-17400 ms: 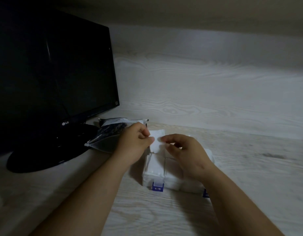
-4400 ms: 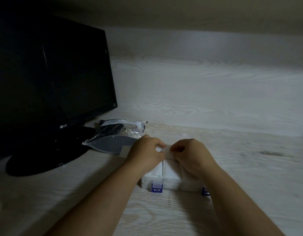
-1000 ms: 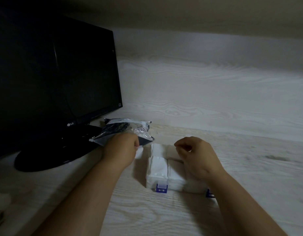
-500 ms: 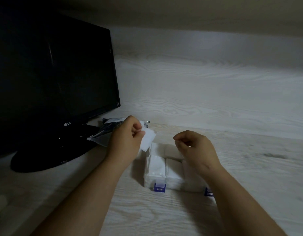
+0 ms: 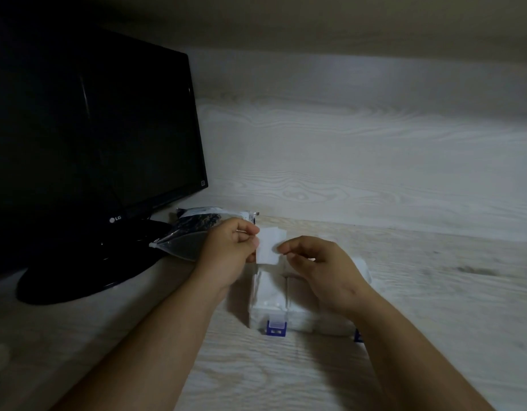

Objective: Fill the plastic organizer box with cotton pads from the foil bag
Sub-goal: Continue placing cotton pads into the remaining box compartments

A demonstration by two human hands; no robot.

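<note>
A clear plastic organizer box (image 5: 269, 301) with blue latches sits on the desk in front of me, its compartments holding white cotton pads. Above its back row I hold one white cotton pad (image 5: 269, 246) upright. My left hand (image 5: 226, 250) pinches the pad's left edge. My right hand (image 5: 318, 268) pinches its right edge with thumb and forefinger. The foil bag (image 5: 191, 232) lies behind my left hand, its mouth toward the box, partly hidden by that hand.
A black monitor (image 5: 87, 129) on a round black stand (image 5: 78, 274) fills the left side, close behind the bag. A wood-grain back wall (image 5: 360, 161) rises behind the desk. Bare desk surface (image 5: 449, 292) stretches to the right.
My left hand drew a pad out of the bag and carried it right over the box. My right hand rose and took hold of the pad's other edge.
</note>
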